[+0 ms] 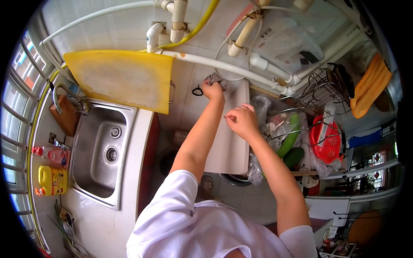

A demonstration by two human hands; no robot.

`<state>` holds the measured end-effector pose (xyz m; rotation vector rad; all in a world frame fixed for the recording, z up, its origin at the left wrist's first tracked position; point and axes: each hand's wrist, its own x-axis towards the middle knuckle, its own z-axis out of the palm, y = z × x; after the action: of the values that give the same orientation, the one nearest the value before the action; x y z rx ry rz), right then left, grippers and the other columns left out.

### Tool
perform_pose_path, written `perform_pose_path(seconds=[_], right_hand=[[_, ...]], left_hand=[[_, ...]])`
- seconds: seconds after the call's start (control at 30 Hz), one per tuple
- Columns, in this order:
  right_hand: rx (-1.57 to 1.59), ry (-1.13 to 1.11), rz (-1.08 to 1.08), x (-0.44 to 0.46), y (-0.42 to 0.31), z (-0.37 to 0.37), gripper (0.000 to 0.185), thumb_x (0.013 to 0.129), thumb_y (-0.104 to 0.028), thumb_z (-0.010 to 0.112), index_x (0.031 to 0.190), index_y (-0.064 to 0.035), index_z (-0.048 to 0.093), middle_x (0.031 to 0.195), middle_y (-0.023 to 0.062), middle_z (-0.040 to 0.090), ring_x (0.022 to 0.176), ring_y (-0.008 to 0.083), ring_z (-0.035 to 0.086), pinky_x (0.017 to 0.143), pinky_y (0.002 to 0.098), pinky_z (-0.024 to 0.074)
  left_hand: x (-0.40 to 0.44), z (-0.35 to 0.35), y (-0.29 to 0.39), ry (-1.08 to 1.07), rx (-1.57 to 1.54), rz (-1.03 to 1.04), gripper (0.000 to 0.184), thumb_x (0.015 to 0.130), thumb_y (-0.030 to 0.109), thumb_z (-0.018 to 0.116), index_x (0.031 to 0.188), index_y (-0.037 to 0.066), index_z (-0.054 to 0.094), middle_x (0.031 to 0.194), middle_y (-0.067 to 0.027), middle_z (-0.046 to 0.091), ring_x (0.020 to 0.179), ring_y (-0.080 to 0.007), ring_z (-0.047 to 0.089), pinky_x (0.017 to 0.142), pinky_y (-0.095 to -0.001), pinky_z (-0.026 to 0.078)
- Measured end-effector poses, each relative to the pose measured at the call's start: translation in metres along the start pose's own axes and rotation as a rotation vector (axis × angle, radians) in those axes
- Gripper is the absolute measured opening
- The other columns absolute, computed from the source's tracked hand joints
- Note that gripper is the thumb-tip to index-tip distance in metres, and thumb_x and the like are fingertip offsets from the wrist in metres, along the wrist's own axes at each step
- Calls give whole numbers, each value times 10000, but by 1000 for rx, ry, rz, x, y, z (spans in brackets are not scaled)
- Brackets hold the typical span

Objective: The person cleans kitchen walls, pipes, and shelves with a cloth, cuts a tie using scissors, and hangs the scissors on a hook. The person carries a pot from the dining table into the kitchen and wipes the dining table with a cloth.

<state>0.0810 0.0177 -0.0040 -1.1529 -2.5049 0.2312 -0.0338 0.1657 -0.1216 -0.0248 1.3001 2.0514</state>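
Observation:
Near the tiled wall, my left hand (pixel 212 90) is closed on a crumpled grey rag (pixel 218 80). A small black ring (pixel 197 91) is beside that hand, to its left. My right hand (pixel 242 121) is over the pale board-like surface (pixel 230 148), its fingers curled in and nothing visible between them. Whether it touches that surface I cannot tell. To its right, a wire rack (pixel 320 92) stands by a cucumber (pixel 289 136) and plastic bags (pixel 260 105).
On the left is a steel sink (pixel 97 163) with a faucet (pixel 81 103). A yellow-edged cutting board (pixel 122 79) leans behind it. Bottles, including a yellow jug (pixel 52 180), stand by the window. White pipes (pixel 206 62) cross the wall. A red basket (pixel 325 139) sits at right.

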Motion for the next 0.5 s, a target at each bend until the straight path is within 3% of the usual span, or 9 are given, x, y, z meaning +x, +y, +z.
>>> perform_pose_path(seconds=[0.1,0.13,0.2,0.23,0.27,0.33,0.47,0.5], right_hand=[[-11,36,-33,-1,1,2,54,734,-141,645,729,-127,697,657,19,626,731,207,609,998,390,380],[-15,39,-29,0,2,1,54,734,-141,645,729,-127,697,657,19,626,731,207,609,998,390,380],[-19,-8,10,-1,0,0,52,732,-143,646,735,-128,696,670,18,630,745,204,609,1006,391,376],[-19,-9,11,-2,0,2,52,732,-143,646,735,-128,696,670,18,630,745,204,609,1006,391,376],[-25,5,-10,-1,1,2,51,731,-144,647,735,-129,695,674,17,631,750,202,609,1006,391,375],[-33,18,-21,-2,0,1,50,731,-146,647,736,-129,695,678,16,632,755,200,609,1006,390,375],[-42,-18,8,0,-1,0,49,728,-147,647,729,-129,693,678,13,634,765,196,610,1009,392,373],[-22,-2,-1,0,-1,1,49,727,-147,647,726,-128,692,673,15,633,765,198,610,1008,393,374]], left_hand=[[-19,-11,65,-44,-156,-86,353,704,-37,561,1057,-53,547,1042,-189,603,931,-304,597,881,-378,458],[-10,-8,59,-50,-156,-88,353,704,-37,561,1057,-53,547,1042,-189,603,931,-304,597,881,-378,458],[6,-4,47,167,73,258,345,717,-42,556,1062,-49,548,1033,-188,605,903,-313,610,831,-385,483],[8,-4,43,204,134,308,351,713,-55,555,1064,-46,553,1031,-195,610,886,-332,619,802,-399,498],[10,-3,41,204,131,308,351,713,-55,555,1064,-46,553,1031,-195,610,886,-332,619,802,-399,498],[-1,-8,54,211,-39,45,371,695,-58,574,1065,-48,556,1033,-209,614,886,-355,622,815,-414,499],[20,-20,33,245,129,104,373,677,-61,591,1050,-52,567,1023,-207,621,905,-336,624,848,-409,490],[16,-19,37,207,174,200,357,675,-64,591,1031,-49,572,1006,-199,624,901,-324,624,841,-398,492]])
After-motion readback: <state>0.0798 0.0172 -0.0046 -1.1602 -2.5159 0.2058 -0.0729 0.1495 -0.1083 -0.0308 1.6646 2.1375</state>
